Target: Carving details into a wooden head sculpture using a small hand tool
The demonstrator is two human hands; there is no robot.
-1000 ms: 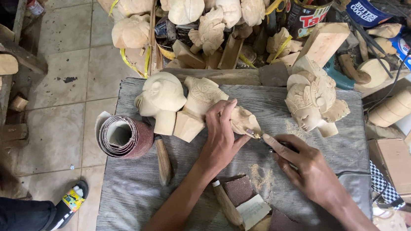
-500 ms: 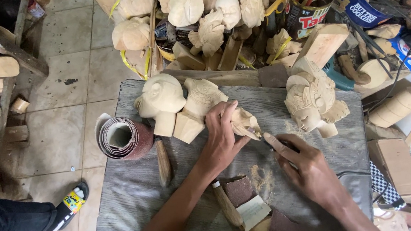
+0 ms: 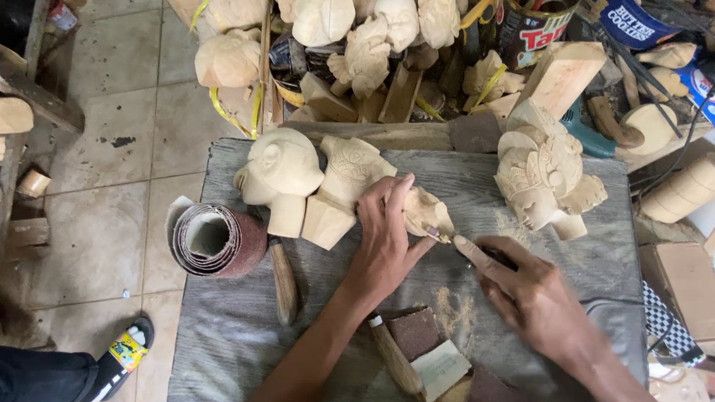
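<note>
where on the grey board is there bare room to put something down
Free: the grey board below the sandpaper roll, left of the left hand. Also bare between the right hand and the detailed carved head. Crowded: the back edge with carvings.

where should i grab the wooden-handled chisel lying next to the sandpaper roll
Grip the wooden-handled chisel around its rounded brown handle, coming from above. It lies flat on the grey wooden board, handle toward the near edge, with bare board on both sides. The brown sandpaper roll crowds only its far end, so pinch the handle's middle.
</note>
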